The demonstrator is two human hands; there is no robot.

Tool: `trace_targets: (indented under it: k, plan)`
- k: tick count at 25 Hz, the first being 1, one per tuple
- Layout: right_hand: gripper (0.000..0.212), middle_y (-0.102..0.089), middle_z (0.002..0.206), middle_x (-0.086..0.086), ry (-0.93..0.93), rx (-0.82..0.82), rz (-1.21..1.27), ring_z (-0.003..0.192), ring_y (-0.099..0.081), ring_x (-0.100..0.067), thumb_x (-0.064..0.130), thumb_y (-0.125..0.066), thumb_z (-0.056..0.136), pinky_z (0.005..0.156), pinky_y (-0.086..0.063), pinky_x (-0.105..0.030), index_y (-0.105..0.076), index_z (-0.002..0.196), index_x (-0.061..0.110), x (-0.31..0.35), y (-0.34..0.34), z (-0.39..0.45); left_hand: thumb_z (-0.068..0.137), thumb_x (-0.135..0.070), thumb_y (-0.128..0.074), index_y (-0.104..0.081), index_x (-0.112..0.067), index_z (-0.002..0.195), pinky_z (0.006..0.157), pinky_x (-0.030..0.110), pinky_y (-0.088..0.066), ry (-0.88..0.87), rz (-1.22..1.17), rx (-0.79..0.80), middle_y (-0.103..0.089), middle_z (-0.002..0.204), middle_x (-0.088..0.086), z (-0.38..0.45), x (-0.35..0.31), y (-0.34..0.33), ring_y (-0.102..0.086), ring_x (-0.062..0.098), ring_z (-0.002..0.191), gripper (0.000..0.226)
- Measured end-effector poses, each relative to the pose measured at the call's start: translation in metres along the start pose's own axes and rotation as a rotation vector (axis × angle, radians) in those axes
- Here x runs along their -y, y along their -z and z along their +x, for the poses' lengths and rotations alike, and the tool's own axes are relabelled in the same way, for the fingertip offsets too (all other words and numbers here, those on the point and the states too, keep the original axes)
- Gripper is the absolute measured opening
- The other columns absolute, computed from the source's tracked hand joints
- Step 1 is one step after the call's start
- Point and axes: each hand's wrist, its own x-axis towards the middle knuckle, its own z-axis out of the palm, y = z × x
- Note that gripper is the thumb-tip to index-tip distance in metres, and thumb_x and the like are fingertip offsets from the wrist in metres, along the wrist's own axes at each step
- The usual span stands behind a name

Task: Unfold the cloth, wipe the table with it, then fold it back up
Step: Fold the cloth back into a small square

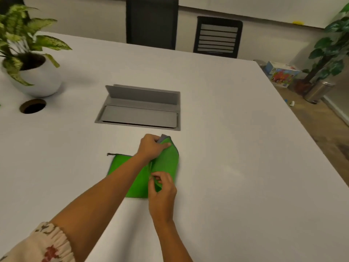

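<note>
A green cloth with a grey underside lies on the white table, near its middle and just in front of me. My left hand pinches the far right corner, where the grey side shows, and lifts it off the table. My right hand pinches the near edge of the same raised flap. The left part of the cloth lies flat, partly hidden under my left forearm.
A grey cable box with its lid up is set into the table beyond the cloth. A round cable hole and a potted plant are at the left. Two dark chairs stand behind; the table's right edge drops to the floor.
</note>
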Motion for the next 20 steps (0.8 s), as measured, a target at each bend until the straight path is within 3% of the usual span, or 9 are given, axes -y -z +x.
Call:
trace_targets:
  k: [3,6,9,12,13,15,17,20]
  plan:
    - [0.009,-0.064,0.093,0.009,0.101,0.235,-0.097,0.090,-0.058,-0.011,0.012,-0.062,0.090,0.082,-0.049,-0.023,-0.067,0.094,0.019,0.014,-0.047,-0.016,0.076,-0.030,-0.083,-0.051,-0.013,0.055,0.054,0.029,-0.026,0.079,0.021,-0.142,-0.041,0.053,0.003,-0.006,0.050,0.076,-0.038,0.018,0.055,0.043]
    - [0.013,-0.067,0.097,0.001,0.139,0.435,-0.232,0.093,-0.059,-0.017,0.012,-0.059,0.088,0.088,-0.051,-0.033,-0.068,0.095,0.017,0.006,-0.076,-0.037,0.076,-0.030,-0.084,-0.070,-0.009,0.076,0.059,0.029,-0.040,0.221,0.054,-0.211,-0.061,0.064,0.010,-0.027,0.105,0.116,-0.055,0.024,0.066,0.025]
    - [0.016,-0.069,0.098,0.002,0.103,0.460,-0.275,0.094,-0.061,-0.019,0.022,-0.061,0.085,0.089,-0.053,-0.039,-0.071,0.097,0.018,0.002,-0.080,-0.045,0.074,-0.026,-0.086,-0.063,-0.005,0.118,0.081,0.035,-0.048,0.252,0.069,-0.315,-0.067,0.096,0.015,-0.046,0.130,0.114,-0.065,0.032,0.095,0.054]
    - [0.021,-0.070,0.104,0.005,0.130,0.274,-0.405,0.099,-0.061,-0.020,0.033,-0.064,0.083,0.087,-0.049,-0.038,-0.071,0.100,0.025,0.008,-0.078,-0.031,0.074,-0.037,-0.083,-0.046,-0.004,0.131,0.093,0.044,-0.046,0.276,0.163,-0.385,-0.053,0.124,0.019,-0.060,0.125,0.091,-0.056,0.039,0.115,0.076]
    - [0.026,-0.067,0.111,0.003,0.093,0.147,-0.476,0.104,-0.058,-0.023,0.032,-0.067,0.081,0.088,-0.047,-0.040,-0.068,0.106,0.025,0.010,-0.077,-0.022,0.072,-0.041,-0.082,-0.044,-0.003,0.130,0.095,0.046,-0.046,0.331,0.195,-0.390,-0.051,0.127,0.020,-0.063,0.120,0.084,-0.054,0.040,0.118,0.078]
    - [0.048,-0.055,0.132,-0.003,-0.191,0.017,-0.575,0.119,-0.051,-0.029,0.033,-0.070,0.084,0.095,-0.044,-0.045,-0.056,0.129,0.020,0.015,-0.072,0.002,0.069,-0.044,-0.083,-0.041,-0.004,0.128,0.097,0.049,-0.043,0.475,0.227,-0.381,-0.050,0.130,0.019,-0.066,0.110,0.075,-0.052,0.041,0.121,0.083]
    - [0.061,-0.044,0.143,-0.008,-0.483,0.071,-0.581,0.127,-0.044,-0.032,0.037,-0.066,0.091,0.101,-0.040,-0.046,-0.040,0.142,0.014,0.015,-0.061,0.023,0.070,-0.043,-0.083,-0.039,-0.003,0.129,0.101,0.047,-0.039,0.611,0.215,-0.356,-0.051,0.133,0.019,-0.063,0.103,0.077,-0.050,0.040,0.124,0.084]
    - [0.049,-0.053,0.137,-0.011,-0.657,0.179,-0.548,0.127,-0.050,-0.034,0.031,-0.062,0.093,0.100,-0.041,-0.044,-0.044,0.134,0.010,0.004,-0.047,0.045,0.077,-0.038,-0.075,-0.048,-0.009,0.110,0.101,0.042,-0.034,0.633,0.234,-0.294,-0.060,0.122,0.014,-0.062,0.103,0.083,-0.054,0.038,0.118,0.052]
